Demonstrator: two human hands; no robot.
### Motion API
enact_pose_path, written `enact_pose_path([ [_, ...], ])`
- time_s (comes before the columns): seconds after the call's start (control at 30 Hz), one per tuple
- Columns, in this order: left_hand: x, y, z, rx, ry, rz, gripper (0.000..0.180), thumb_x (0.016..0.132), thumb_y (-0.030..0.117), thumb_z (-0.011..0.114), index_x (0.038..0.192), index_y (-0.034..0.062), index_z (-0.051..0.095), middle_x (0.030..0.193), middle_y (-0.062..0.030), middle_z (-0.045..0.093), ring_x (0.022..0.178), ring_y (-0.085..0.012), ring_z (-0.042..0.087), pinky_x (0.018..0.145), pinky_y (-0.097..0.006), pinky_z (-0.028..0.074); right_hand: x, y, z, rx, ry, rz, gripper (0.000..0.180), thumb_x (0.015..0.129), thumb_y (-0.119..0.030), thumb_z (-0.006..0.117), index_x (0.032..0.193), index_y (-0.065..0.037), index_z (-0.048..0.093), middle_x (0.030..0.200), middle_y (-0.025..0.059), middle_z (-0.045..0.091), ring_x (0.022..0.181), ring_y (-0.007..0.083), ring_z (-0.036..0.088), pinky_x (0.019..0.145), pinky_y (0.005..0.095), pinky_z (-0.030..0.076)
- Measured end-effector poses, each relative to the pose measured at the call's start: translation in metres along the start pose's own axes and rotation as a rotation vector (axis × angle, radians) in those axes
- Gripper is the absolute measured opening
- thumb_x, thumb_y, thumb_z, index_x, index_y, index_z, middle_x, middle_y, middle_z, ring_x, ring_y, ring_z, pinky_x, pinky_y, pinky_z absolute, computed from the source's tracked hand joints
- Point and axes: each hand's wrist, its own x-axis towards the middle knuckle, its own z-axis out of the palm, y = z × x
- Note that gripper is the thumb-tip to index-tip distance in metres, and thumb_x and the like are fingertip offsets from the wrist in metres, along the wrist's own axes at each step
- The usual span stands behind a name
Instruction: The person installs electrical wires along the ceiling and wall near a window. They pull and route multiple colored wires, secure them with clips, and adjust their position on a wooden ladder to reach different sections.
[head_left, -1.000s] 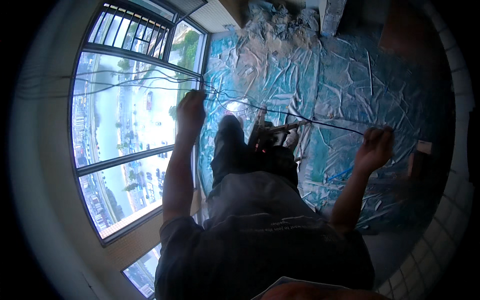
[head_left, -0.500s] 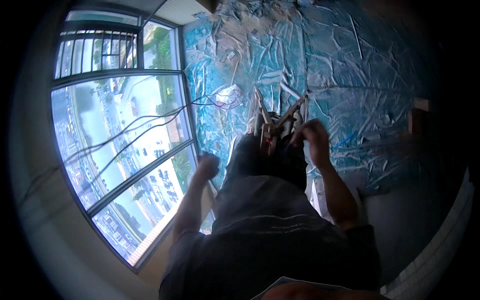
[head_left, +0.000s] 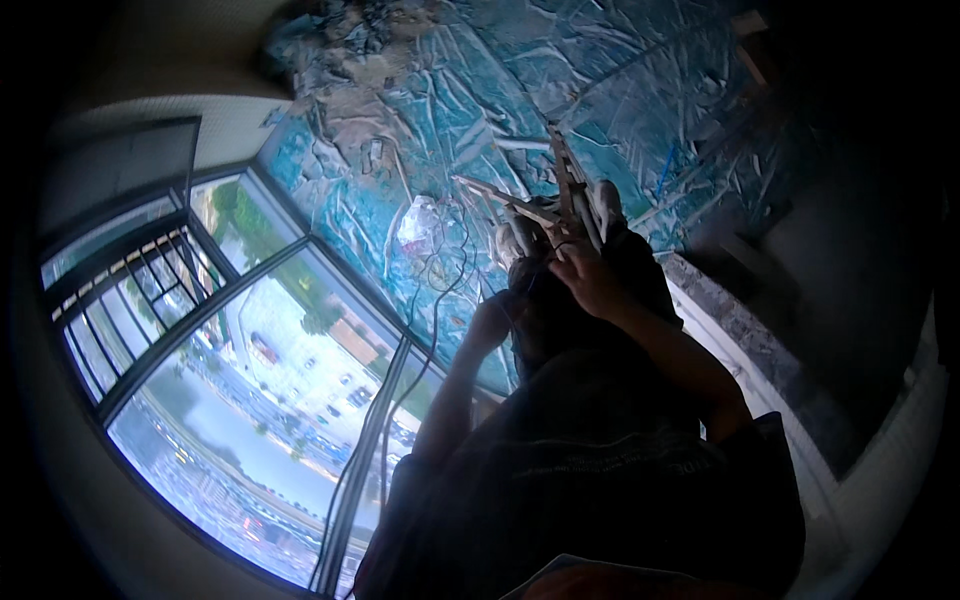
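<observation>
Blue sheeting (head_left: 350, 220), wrinkled and smeared with dust, covers the floor that we look down on in the head view. Our left hand (head_left: 489, 320) is in front of our dark clothing, near the window (head_left: 300, 350); its fingers are curled in, but blur and shadow hide their tips, so we cannot tell whether they grip anything. Our right hand (head_left: 585, 277) is farther forward and to the right, just behind a wooden frame (head_left: 563, 170) whose two bars spread apart in a V. Its fingers are bent and close together, with a thin dark line by the tips; we cannot tell whether they pinch it.

Dark cable (head_left: 435, 335) lies to the left of both hands: we see it loop over the sheeting, then run down in loose strands across the window toward the lower edge. How it reaches our left hand is too dim to make out. White crumpled plastic (head_left: 420, 225) rests on the sheeting beside the cable's loops, to the left of the frame. Beyond our right hand we see a thin blue stick (head_left: 666, 170) on the floor, and farther off a brown block (head_left: 752, 50) near the dark rim.
</observation>
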Motion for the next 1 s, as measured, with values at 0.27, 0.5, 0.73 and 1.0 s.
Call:
enact_pose_path([
  [0.27,0.051,-0.036,-0.016,0.184,-0.060,0.375,0.018,0.097,0.015,0.054,0.097,0.0024,0.066,0.091,-0.0166,0.067,0.082,-0.0375,0.064,0.071,-0.042,0.050,-0.098,0.106,0.011,-0.269,-0.083,0.514,0.036,0.088,-0.025,0.067,0.111,0.003,0.064,0.113,0.0254,0.064,0.107,0.0417,0.061,0.092,0.0501,0.048],
  [0.5,0.136,0.010,0.030,0.326,0.174,0.480,0.012,0.093,0.007,0.054,0.095,0.0030,0.065,0.091,-0.0181,0.063,0.088,-0.0375,0.060,0.077,-0.047,0.048,-0.173,0.142,0.022,-0.312,-0.169,0.671,0.043,0.091,-0.037,0.058,0.105,0.003,0.066,0.103,0.0283,0.066,0.101,0.0424,0.063,0.088,0.0496,0.049],
  [0.73,0.223,-0.037,0.103,0.479,0.192,0.449,0.016,0.093,0.017,0.056,0.091,0.0040,0.064,0.090,-0.0194,0.061,0.092,-0.0415,0.056,0.083,-0.051,0.042,-0.236,0.193,0.059,0.059,0.030,1.033,0.036,0.092,-0.034,0.057,0.096,0.001,0.067,0.102,0.0278,0.066,0.100,0.0443,0.063,0.089,0.0506,0.049],
  [1.0,0.223,-0.021,0.138,0.373,0.413,0.309,0.013,0.088,0.017,0.063,0.092,0.0056,0.066,0.091,-0.0168,0.065,0.091,-0.0430,0.058,0.083,-0.052,0.044,-0.277,0.220,0.092,-0.268,0.018,0.640,0.044,0.097,-0.025,0.055,0.134,-0.002,0.050,0.121,0.0288,0.056,0.112,0.0444,0.056,0.091,0.0520,0.048],
])
